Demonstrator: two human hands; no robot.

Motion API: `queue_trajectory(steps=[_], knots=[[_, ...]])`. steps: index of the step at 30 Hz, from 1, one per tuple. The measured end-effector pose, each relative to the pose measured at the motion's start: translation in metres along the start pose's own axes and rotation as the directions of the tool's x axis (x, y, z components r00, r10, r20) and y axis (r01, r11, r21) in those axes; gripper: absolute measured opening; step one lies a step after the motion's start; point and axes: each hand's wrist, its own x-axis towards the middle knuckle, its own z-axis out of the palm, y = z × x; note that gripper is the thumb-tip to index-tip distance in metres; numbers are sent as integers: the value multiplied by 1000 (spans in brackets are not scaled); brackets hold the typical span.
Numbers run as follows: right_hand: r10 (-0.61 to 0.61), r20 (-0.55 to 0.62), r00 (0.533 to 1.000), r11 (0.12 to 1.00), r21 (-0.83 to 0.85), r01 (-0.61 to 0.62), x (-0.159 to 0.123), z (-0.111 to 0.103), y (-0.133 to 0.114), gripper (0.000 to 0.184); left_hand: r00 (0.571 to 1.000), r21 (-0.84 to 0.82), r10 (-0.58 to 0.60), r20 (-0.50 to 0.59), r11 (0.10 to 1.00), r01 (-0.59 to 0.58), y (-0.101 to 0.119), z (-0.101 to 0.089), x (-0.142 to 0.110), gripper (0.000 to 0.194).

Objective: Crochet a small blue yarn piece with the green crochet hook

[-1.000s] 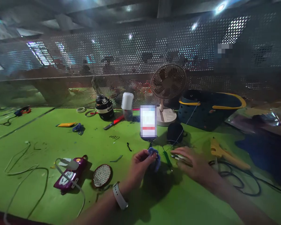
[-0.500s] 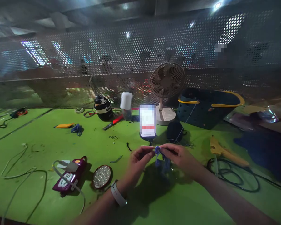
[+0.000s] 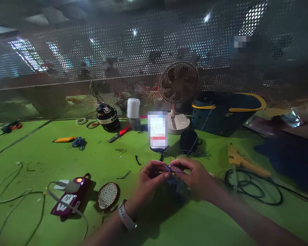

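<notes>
Over the green table, my left hand point(image 3: 152, 177) pinches a small blue-purple yarn piece point(image 3: 168, 168) between thumb and fingertips. My right hand point(image 3: 196, 177) is closed at the other side of that piece, its fingertips almost touching those of the left. A slim purple shape shows between the right thumb and index finger, too unclear to name. Loose blue strands hang below, blurred and partly hidden by the right hand. A dark ball of yarn point(image 3: 189, 141) rests just beyond, with a thread rising towards the basket. Behind my fingers stands a lit phone point(image 3: 157, 131).
A fan point(image 3: 179, 82) and a dark basket point(image 3: 213, 119) stand at the back. To the right lies a yellow glue gun point(image 3: 246, 162) with a coiled cable. At left are a purple power bank point(image 3: 69, 201), a round studded object point(image 3: 107, 196) and a yellow cutter point(image 3: 64, 139).
The yarn piece, held upright before, now lies flatter between my fingers. My right hand has turned and its fingers have curled in more. The whole view has shifted slightly.
</notes>
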Motion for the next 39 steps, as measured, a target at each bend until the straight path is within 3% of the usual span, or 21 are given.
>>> queue_trajectory(steps=[6, 13, 16, 19, 21, 23, 25, 26, 29, 31, 33, 35, 37, 39], knots=[[-65, -19, 998, 996, -59, 64, -1, 3, -1, 15, 1000, -1, -4, -17, 1000, 4, 2, 2, -1, 28], [-245, -176, 953, 949, -247, 198, -7, 6, -1, 12, 998, -22, -9, -62, 1000, 8, 4, 4, -3, 33], [-170, -147, 974, 977, -157, 147, -7, 4, -7, 13, 998, 3, -44, -53, 999, 44, 0, 3, 0, 31], [47, -29, 998, 994, 99, -44, -3, -1, -10, 19, 998, 38, -58, -21, 998, 59, -2, 0, 5, 31], [151, 14, 988, 964, 220, -150, 0, -2, -8, 23, 997, 129, 35, -70, 991, -25, 1, -1, 6, 32], [173, -72, 982, 965, 211, -154, 0, -1, -3, 23, 964, 291, 221, -149, 941, -170, 5, 1, 3, 26], [102, -205, 973, 993, 83, -86, -2, 4, 1, 19, 931, 395, 343, -127, 878, -270, 8, 3, -2, 17], [32, -249, 968, 999, 2, -33, -4, 6, 2, 17, 936, 393, 342, -78, 874, -286, 8, 4, -5, 15], [-217, -210, 953, 966, -186, 179, -11, 13, -3, 19, 973, 258, 227, 43, 938, -230, 3, 5, -10, 24], [-341, -123, 932, 925, -219, 309, -15, 12, -11, 21, 988, 163, 156, 22, 974, -157, 1, 4, -8, 26], [-381, -99, 919, 914, -192, 358, -16, 8, -18, 21, 996, 82, 84, -12, 993, -83, 1, 3, -5, 24], [-330, -171, 928, 941, -132, 310, -14, 2, -20, 19, 1000, 15, 10, -19, 1000, -10, 4, 3, -2, 26], [-180, -224, 958, 984, -51, 173, -10, -3, -15, 16, 999, -25, -44, -10, 999, 44, 7, 5, -1, 30], [-16, -158, 987, 999, 31, 21, -6, -4, -9, 18, 999, -34, -42, -4, 999, 42, 9, 7, -2, 33]])
